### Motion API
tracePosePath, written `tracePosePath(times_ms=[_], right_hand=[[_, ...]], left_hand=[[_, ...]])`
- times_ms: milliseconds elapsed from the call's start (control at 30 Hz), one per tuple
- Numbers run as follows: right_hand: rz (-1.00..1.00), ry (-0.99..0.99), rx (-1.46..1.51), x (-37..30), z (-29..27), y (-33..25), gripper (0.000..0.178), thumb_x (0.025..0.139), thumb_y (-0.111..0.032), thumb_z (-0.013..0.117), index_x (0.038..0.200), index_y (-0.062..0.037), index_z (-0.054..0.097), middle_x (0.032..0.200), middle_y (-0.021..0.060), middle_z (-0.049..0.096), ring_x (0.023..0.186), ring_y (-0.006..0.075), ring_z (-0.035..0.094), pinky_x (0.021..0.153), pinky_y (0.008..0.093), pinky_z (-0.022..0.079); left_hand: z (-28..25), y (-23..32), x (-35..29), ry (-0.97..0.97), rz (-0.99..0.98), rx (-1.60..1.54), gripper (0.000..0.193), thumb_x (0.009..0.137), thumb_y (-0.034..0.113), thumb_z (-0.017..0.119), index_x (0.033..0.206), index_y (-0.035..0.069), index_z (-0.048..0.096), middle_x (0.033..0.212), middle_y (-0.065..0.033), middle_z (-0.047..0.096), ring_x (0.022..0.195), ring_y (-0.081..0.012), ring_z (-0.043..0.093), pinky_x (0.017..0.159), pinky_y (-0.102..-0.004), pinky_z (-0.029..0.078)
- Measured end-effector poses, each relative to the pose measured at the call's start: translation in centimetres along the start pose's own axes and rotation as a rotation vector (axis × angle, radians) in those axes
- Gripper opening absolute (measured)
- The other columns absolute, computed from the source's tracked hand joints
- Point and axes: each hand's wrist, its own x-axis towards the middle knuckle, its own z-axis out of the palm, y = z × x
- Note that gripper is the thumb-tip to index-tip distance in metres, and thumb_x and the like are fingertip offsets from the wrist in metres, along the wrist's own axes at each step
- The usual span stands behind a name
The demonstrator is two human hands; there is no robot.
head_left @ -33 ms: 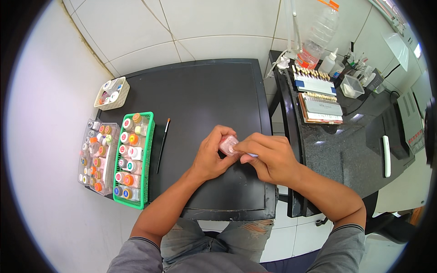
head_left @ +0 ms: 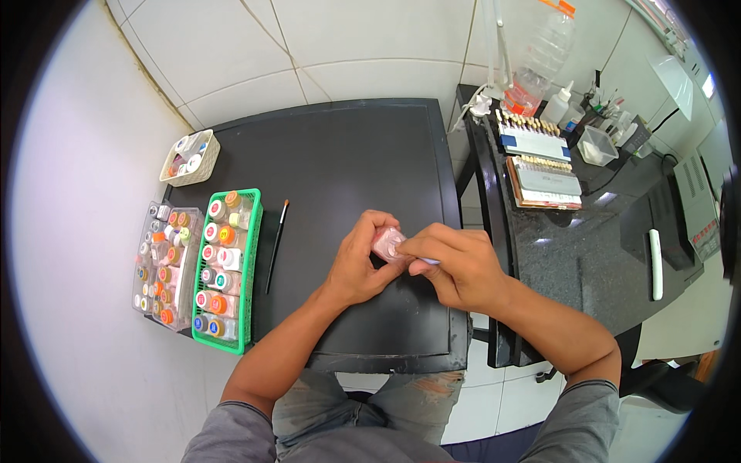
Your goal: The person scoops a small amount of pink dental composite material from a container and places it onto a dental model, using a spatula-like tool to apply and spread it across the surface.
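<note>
In the head view, the small pinkish see-through jar point(head_left: 387, 242) sits between the two hands, above the near right part of the black surface point(head_left: 347, 162). The left hand point(head_left: 356, 261) is wrapped around it from the left — thumb on the near side, fingers curled round the far side — and the jar is tilted, its top turned toward the right. The right hand point(head_left: 463, 266) comes in from the right with fingers and thumb pinched on a thin pale lilac tool point(head_left: 429, 261), one end of which shows beside the thumb; fingertips hide the other end, so I cannot tell whether it touches the jar. The hands are close together, fingertips meeting or nearly so at the jar.

Left of the left hand, well apart from it, a thin black brush point(head_left: 276, 248) lies on the surface, tip pointing away from the person. Beyond the brush stands a green basket point(head_left: 252, 270) of capped bottles — just beside it, a clear tray point(head_left: 191, 270) of more.
</note>
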Motion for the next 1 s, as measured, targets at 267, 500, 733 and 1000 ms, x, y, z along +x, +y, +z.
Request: tracePosePath(times_ms=[267,500,733,1000], right_hand=[[-0.048,0.007,0.005,0.5,-0.6,-0.4,0.027,0.096,-0.012,0.089,0.121,-0.0073,0.082,0.104,0.0081,0.078,0.077,0.0310,0.076,0.067,0.0407,0.060],[0.004,-0.038,-0.064,0.4,-0.5,-0.4,0.029,0.093,-0.010,0.091,0.120,-0.0070,0.081,0.102,0.0063,0.077,0.078,0.0299,0.077,0.067,0.0401,0.061],[-0.029,-0.009,-0.107,0.7,-0.4,-0.8,0.028,0.093,-0.011,0.091,0.119,-0.0085,0.081,0.099,0.0065,0.075,0.077,0.0297,0.076,0.065,0.0406,0.059],[0.033,-0.031,-0.037,-0.1,0.1,-0.5,0.018,0.100,-0.015,0.088,0.114,-0.0092,0.080,0.096,0.0076,0.074,0.072,0.0313,0.073,0.063,0.0423,0.057]], left_hand=[[0.3,-1.1,-0.1,0.059,0.073,-0.138,0.064,0.091,-0.006,0.091,0.145,0.004,0.056,0.145,-0.0159,0.057,0.129,-0.0314,0.075,0.109,-0.0431,0.061],[-0.3,-1.2,-0.1,0.020,0.078,-0.018,0.060,0.099,-0.008,0.088,0.146,0.004,0.054,0.144,-0.0125,0.053,0.142,-0.0305,0.071,0.110,-0.0409,0.065],[-0.3,-1.4,-0.2,0.052,0.039,-0.007,0.061,0.093,-0.010,0.090,0.142,0.003,0.054,0.141,-0.0120,0.055,0.138,-0.0288,0.073,0.107,-0.0399,0.066],[0.1,-1.2,-0.1,0.047,0.039,-0.019,0.061,0.093,-0.003,0.096,0.134,0.005,0.051,0.140,-0.0137,0.057,0.131,-0.0279,0.074,0.108,-0.0414,0.065]])
